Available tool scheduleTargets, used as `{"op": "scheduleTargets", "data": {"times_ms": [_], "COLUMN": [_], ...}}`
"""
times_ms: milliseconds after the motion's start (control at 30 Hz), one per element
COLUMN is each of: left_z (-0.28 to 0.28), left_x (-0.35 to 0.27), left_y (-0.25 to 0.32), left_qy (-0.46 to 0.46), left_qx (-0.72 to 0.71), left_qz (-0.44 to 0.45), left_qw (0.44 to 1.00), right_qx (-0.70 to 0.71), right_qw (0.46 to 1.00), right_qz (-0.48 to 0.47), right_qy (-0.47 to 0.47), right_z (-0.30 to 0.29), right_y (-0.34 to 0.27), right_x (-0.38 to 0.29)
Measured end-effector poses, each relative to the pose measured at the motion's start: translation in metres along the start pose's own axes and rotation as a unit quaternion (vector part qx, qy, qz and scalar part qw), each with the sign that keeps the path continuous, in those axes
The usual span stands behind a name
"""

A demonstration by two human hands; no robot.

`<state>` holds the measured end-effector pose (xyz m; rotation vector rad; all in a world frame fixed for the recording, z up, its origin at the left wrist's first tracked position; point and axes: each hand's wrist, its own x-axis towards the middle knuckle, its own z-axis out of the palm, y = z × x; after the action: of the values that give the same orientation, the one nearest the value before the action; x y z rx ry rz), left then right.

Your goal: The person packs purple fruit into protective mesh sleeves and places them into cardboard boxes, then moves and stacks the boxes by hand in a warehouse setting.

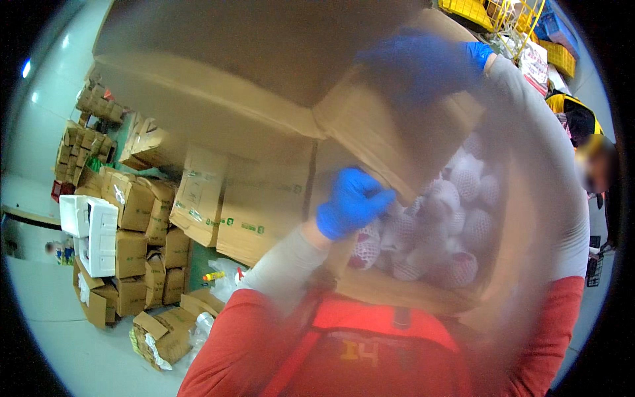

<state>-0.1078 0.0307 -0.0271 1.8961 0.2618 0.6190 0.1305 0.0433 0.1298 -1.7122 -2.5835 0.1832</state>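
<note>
An open cardboard box (506, 218) lies before me, holding several round fruits (364, 250) in white foam nets. A folded cardboard piece (377, 134), perhaps a flap or liner, is raised over the box's far part. My left hand (352, 203), in a blue glove, has its fingers closed at the lower edge of this piece, just above the fruits. At the piece's upper end is my right hand (421, 64), also blue-gloved. It is strongly blurred, and its fingers cannot be made out. A haze blurs much of the middle of the view.
Large cardboard boxes (263, 213) stand at my left, with stacked cartons (131, 253) and white foam boxes (101, 238) beyond. An opened carton (166, 332) and clear plastic lie on the floor. Yellow crates (558, 57) and a person (575, 114) are at the right.
</note>
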Motion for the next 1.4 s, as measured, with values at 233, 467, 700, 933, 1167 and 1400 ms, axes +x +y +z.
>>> {"op": "scheduleTargets", "data": {"times_ms": [233,467,700,933,1167,1400], "left_z": [-0.002,-0.143,-0.141,-0.162,-0.183,-0.161], "left_x": [-0.016,-0.018,0.044,0.026,0.010,0.011], "left_y": [0.011,-0.023,0.007,0.012,0.046,0.101], "left_qy": [0.187,0.494,0.455,0.412,0.316,0.249], "left_qx": [0.051,0.144,-0.136,-0.212,-0.235,-0.226], "left_qz": [0.057,0.025,-0.060,-0.008,0.027,0.042], "left_qw": [0.979,0.857,0.878,0.886,0.919,0.941], "right_qx": [-0.169,-0.150,-0.160,-0.200,-0.318,-0.485], "right_qw": [0.983,0.978,0.977,0.955,0.913,0.820], "right_qz": [0.058,0.030,0.043,0.049,0.132,0.222], "right_qy": [0.042,0.141,0.134,0.215,0.219,0.207], "right_z": [0.029,0.050,0.055,0.053,-0.028,-0.012], "right_y": [-0.007,-0.010,-0.006,-0.023,-0.113,-0.161], "right_x": [-0.004,-0.006,-0.003,-0.012,-0.085,-0.169]}}
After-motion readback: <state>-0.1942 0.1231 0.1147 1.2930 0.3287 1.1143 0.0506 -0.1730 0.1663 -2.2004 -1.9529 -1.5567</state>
